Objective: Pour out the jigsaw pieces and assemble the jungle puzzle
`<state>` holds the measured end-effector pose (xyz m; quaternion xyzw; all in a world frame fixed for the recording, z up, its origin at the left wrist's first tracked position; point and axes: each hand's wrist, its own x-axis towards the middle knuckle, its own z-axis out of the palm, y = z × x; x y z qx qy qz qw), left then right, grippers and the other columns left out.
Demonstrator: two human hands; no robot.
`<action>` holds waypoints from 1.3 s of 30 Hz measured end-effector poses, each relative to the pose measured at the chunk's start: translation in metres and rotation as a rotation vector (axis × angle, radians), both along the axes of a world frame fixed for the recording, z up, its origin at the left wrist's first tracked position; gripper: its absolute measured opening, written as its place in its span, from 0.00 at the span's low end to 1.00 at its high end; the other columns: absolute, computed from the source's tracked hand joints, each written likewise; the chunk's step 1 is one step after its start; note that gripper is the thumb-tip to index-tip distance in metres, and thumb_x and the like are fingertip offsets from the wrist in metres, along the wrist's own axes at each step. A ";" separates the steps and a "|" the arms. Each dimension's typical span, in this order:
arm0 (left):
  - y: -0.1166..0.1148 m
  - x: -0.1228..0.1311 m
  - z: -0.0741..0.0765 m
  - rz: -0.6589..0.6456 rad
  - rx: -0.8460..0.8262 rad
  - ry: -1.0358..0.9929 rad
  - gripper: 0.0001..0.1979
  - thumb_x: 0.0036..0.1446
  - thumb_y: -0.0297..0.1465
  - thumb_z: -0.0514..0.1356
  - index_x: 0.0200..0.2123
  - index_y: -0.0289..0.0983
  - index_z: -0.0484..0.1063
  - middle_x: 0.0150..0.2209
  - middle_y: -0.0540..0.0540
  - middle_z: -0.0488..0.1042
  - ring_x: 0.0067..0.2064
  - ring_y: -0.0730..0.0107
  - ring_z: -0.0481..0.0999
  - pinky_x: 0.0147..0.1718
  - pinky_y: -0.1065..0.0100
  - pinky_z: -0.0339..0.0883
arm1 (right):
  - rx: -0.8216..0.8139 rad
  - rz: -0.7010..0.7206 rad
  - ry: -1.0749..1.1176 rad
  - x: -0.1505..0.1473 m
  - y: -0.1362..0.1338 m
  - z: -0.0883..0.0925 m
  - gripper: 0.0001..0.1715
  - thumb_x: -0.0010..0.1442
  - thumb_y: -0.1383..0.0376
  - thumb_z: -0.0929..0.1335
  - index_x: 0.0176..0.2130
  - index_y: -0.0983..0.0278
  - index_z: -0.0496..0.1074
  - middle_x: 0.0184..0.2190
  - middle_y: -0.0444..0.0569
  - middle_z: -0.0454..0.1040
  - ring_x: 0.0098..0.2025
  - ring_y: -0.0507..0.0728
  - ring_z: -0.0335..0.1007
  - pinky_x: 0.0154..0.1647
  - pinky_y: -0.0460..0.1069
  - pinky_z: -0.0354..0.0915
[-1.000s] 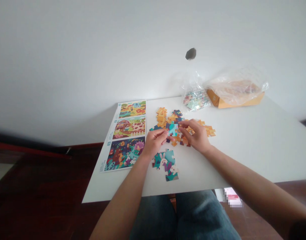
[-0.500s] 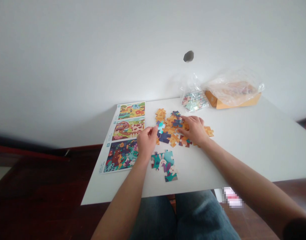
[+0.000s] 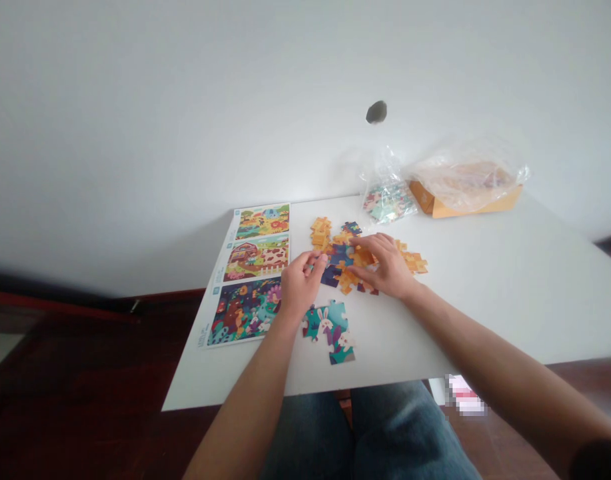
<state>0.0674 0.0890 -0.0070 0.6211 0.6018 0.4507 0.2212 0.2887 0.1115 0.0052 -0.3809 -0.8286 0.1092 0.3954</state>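
Between thumb and fingers, my left hand (image 3: 301, 281) pinches a puzzle piece, mostly hidden and seen almost edge-on. My right hand (image 3: 385, 261) has its thumb and index finger at the right edge of a dark blue puzzle piece (image 3: 341, 254), gripping it over the pile. Around and under this hand lie loose puzzle pieces (image 3: 321, 232), many with orange backs up, a few dark blue. Nearer to me sits a joined section of puzzle (image 3: 339, 327) with white rabbits on teal.
Left of the pile lies a picture sheet (image 3: 258, 257) with three printed scenes. At the back are a clear bag of puzzle pieces (image 3: 389, 202) and an orange box (image 3: 478, 203) covered by clear plastic. The white table (image 3: 510, 293) meets the wall behind.
The dark blue piece has moved left with my right hand. My left hand has shifted slightly right, and its teal piece has turned and is now mostly hidden.
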 end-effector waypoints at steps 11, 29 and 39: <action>0.003 -0.006 -0.009 0.120 -0.024 0.052 0.16 0.62 0.44 0.58 0.35 0.37 0.77 0.24 0.50 0.75 0.24 0.71 0.70 0.27 0.71 0.60 | -0.111 -0.082 -0.163 0.009 0.011 -0.015 0.18 0.63 0.53 0.71 0.47 0.62 0.76 0.43 0.52 0.81 0.46 0.63 0.74 0.53 0.58 0.63; 0.006 -0.010 -0.010 0.162 -0.019 0.088 0.16 0.64 0.42 0.55 0.37 0.38 0.77 0.27 0.46 0.78 0.31 0.63 0.78 0.33 0.67 0.66 | -0.061 -0.171 -0.459 0.002 0.086 0.025 0.35 0.59 0.58 0.71 0.62 0.67 0.66 0.53 0.60 0.76 0.54 0.67 0.72 0.53 0.58 0.68; 0.006 -0.008 -0.011 0.108 0.003 0.129 0.17 0.64 0.43 0.55 0.36 0.38 0.78 0.24 0.49 0.75 0.26 0.68 0.73 0.29 0.70 0.62 | -0.047 -0.064 -0.011 0.018 0.017 -0.002 0.28 0.62 0.55 0.70 0.60 0.58 0.67 0.53 0.54 0.75 0.53 0.62 0.73 0.52 0.58 0.71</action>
